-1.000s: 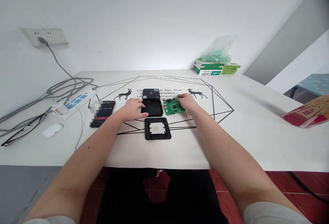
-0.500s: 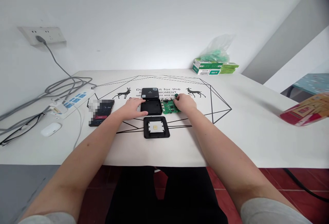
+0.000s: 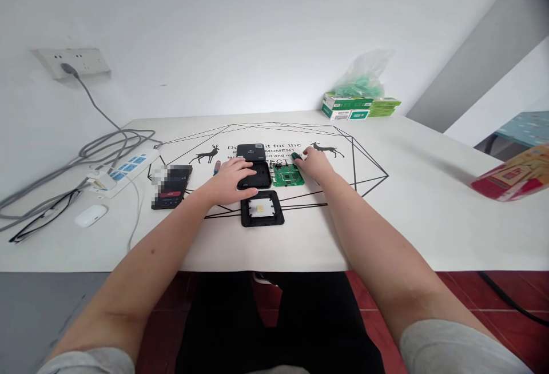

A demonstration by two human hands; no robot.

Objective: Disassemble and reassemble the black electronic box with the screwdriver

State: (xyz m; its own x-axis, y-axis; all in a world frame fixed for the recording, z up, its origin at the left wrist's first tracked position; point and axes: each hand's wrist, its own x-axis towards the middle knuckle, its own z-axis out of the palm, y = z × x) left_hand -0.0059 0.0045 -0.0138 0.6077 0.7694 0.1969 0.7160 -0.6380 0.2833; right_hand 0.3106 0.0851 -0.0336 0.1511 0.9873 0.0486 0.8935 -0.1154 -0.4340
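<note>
where two hands [image 3: 234, 181] [image 3: 316, 163] reach, one board [image 3: 288, 176] lies beside one black shell [image 3: 263, 176]

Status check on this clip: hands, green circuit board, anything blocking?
Left hand spread over black rectangular plastic casing, hiding part. Right hand at small dark-green object, grip unclear. Green rectangular circuit board right of casing.
</note>
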